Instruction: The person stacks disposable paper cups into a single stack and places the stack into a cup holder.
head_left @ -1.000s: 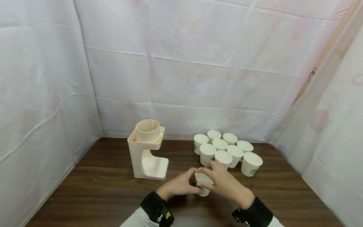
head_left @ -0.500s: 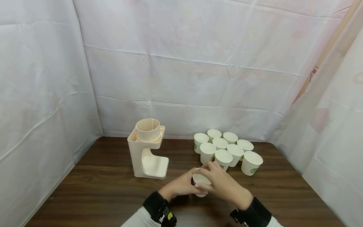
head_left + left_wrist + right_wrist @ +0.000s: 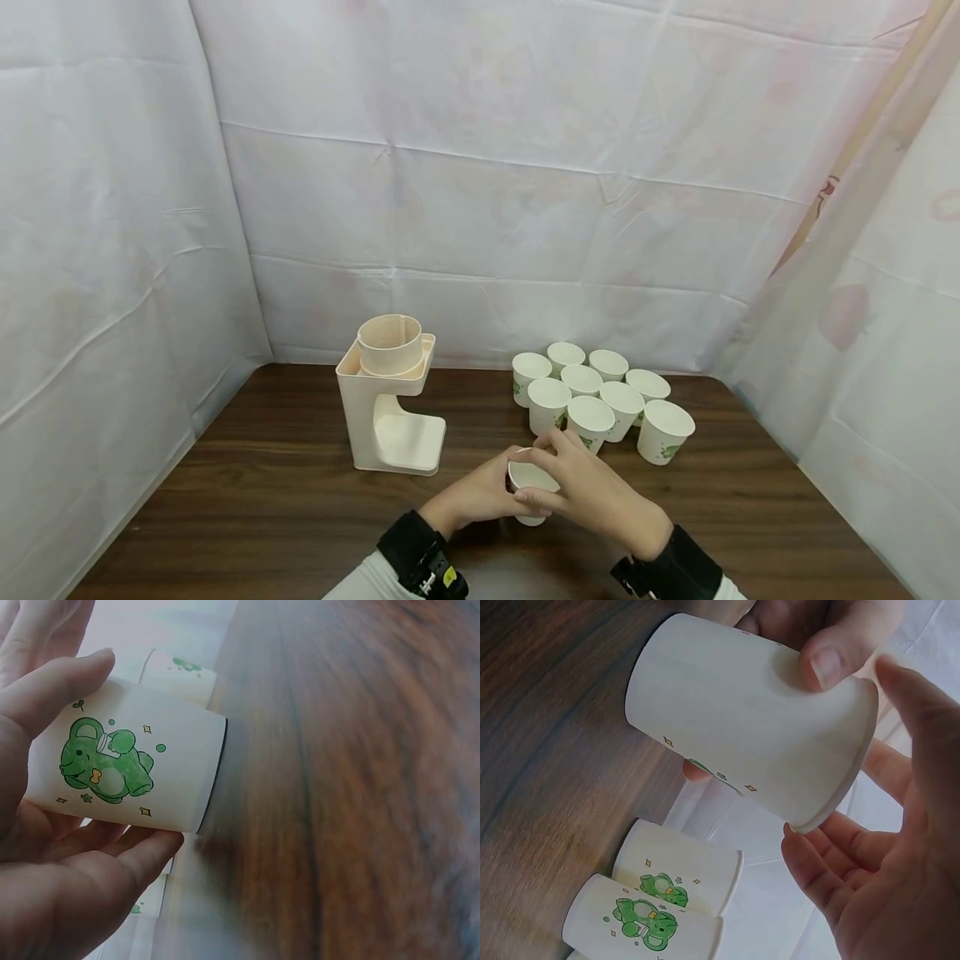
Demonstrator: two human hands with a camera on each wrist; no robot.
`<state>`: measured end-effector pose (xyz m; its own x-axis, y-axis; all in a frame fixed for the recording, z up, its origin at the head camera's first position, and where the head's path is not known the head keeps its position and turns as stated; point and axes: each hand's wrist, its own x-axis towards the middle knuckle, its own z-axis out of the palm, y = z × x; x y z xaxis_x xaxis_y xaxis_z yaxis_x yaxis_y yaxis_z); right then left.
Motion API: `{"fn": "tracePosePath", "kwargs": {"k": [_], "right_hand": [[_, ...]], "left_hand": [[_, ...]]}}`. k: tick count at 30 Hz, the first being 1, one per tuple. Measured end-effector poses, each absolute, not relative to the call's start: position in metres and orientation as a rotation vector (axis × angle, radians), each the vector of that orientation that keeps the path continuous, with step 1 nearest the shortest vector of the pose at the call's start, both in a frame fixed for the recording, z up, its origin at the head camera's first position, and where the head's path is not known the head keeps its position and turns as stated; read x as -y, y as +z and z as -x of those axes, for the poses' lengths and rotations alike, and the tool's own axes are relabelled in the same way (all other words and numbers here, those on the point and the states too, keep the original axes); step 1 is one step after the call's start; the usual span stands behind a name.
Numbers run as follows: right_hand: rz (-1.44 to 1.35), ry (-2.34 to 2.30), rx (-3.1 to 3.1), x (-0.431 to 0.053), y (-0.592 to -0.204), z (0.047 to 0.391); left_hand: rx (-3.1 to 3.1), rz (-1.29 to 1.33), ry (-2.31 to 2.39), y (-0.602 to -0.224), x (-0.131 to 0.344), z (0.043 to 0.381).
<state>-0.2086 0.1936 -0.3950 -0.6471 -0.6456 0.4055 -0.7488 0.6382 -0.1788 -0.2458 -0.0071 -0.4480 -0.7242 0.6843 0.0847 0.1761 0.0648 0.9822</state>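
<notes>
Left hand (image 3: pixel 474 492): fingers curled round a paper cup (image 3: pixel 735 705), at four o'clock from the cream stand (image 3: pixel 363 425). Right hand (image 3: pixel 594 493): fingers parted about its top, grip unclear to us. Light, even pressure, we judge, avoids denting.

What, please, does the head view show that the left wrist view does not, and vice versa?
Only the head view shows the cream stand and its round container. Only the left wrist view shows the green animal print on the held cup. Both show that cup, the left hand, the right hand, other paper cups and the wooden table.
</notes>
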Motion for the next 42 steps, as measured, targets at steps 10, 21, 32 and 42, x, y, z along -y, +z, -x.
{"fn": "tracePosePath", "kwargs": {"k": [10,21,32,42], "right_hand": [[-1.065,0.445,2.546,-0.203,-0.394,0.211],[-0.819,0.383,2.628,-0.219,-0.387,0.219],[-0.687,0.377,2.618,-0.233,-0.389,0.232],[-0.636,0.351,2.587,-0.241,-0.390,0.254]], "left_hand": [[-1.929,-0.865,1.712,-0.448,0.007,0.244],[-2.005,-0.794,1.661,-0.448,0.008,0.246],[-2.001,-0.798,1.682,-0.451,0.007,0.246],[-1.950,-0.822,1.718,-0.454,0.006,0.246]]}}
